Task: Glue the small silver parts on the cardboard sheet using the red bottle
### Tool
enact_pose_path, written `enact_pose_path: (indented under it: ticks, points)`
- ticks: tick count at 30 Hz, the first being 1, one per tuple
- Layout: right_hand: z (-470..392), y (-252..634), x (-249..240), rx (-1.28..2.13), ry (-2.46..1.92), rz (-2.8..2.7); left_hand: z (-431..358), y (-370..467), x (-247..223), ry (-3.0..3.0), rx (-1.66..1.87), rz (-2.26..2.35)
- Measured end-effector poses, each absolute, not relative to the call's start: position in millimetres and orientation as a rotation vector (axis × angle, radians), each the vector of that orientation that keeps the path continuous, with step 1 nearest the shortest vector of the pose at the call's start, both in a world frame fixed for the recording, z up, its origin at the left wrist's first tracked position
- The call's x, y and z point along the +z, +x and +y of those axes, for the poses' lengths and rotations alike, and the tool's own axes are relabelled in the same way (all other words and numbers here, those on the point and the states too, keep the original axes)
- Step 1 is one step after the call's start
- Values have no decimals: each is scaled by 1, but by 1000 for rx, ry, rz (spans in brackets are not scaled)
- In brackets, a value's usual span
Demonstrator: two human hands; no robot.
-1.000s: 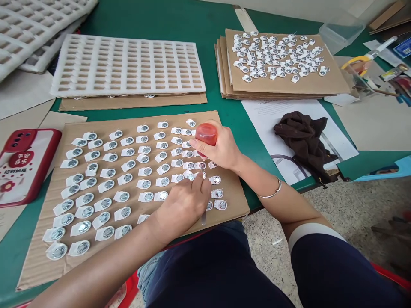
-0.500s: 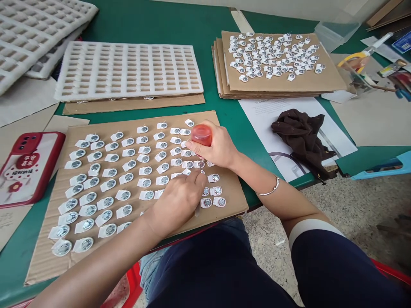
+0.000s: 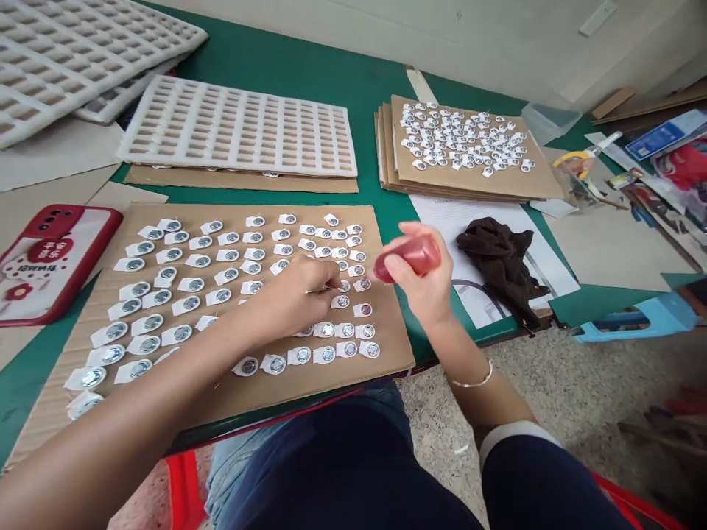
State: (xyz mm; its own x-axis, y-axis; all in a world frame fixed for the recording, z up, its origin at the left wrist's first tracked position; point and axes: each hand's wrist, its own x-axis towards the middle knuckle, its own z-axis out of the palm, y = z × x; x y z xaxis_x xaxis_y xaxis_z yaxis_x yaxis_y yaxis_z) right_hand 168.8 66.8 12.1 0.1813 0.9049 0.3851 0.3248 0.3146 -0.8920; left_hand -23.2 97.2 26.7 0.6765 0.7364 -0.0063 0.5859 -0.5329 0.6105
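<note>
My right hand point(image 3: 434, 283) is wrapped round a red squeeze bottle point(image 3: 409, 258), tilted with its narrow end toward the board's right edge. My left hand point(image 3: 298, 291) is closed on a thin metal tool point(image 3: 321, 291), mostly hidden by the fingers. Under both hands lies a cardboard sheet point(image 3: 309, 383) with rows of small white tabs, each carrying a round silver disc. The left fingertips hover over or touch a tab near a disc point(image 3: 342, 301); I cannot tell which. One disc point(image 3: 363, 310) at the right looks reddish inside.
White slotted foam trays point(image 3: 237, 132) lie at the back left. Stacked cardboard sheets point(image 3: 475, 184) with more discs stand back right. A brown cloth point(image 3: 497, 258) rests on printed paper point(image 3: 480, 313). At the left is a red-cased phone point(image 3: 60, 265); yellow-handled scissors point(image 3: 574, 158) lie far right.
My right hand with the red bottle has moved right, away from my left hand. The left hand has shifted slightly up and left, uncovering discs near the front edge. The view has turned somewhat.
</note>
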Motion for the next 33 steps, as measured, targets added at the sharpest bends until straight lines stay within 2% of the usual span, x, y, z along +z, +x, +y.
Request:
enact_pose_path:
  ticks: [4, 8, 33]
  points:
    - [45, 167, -13, 434, -1311, -1298, 98, -25, 25, 2239, 366, 1012]
    - [40, 164, -19, 304, -1340, -1336, 93, -26, 25, 2166, 359, 1035]
    - [44, 160, -18, 352, -1401, -1472, 91, -31, 23, 2167, 376, 1019]
